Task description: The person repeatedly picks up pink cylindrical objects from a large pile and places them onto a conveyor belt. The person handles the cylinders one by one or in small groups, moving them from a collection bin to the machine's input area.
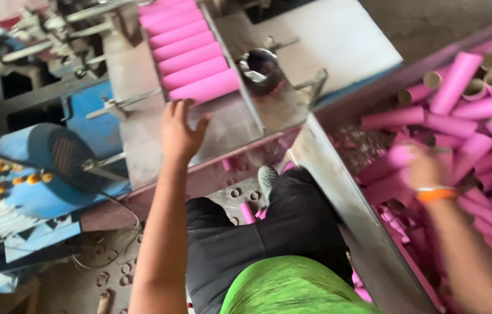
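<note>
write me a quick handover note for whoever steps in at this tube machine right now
Left hand: open, fingertips on the tray just below the lowest pink tube in the feed row.
Right hand: blurred, down in the pile of loose pink tubes; grip unclear.
Done: a row of tubes lies side by side in the tray.
Left: the large pile remains in the bin.

The right hand (423,168) is smearing into motion blur among the pink tubes (467,116), so its grip is not showing. The pile is running off the right edge. The left hand (179,131) is covering the near end of the feed tray (223,125). The blue machine (54,168) is being cropped at left.
</note>
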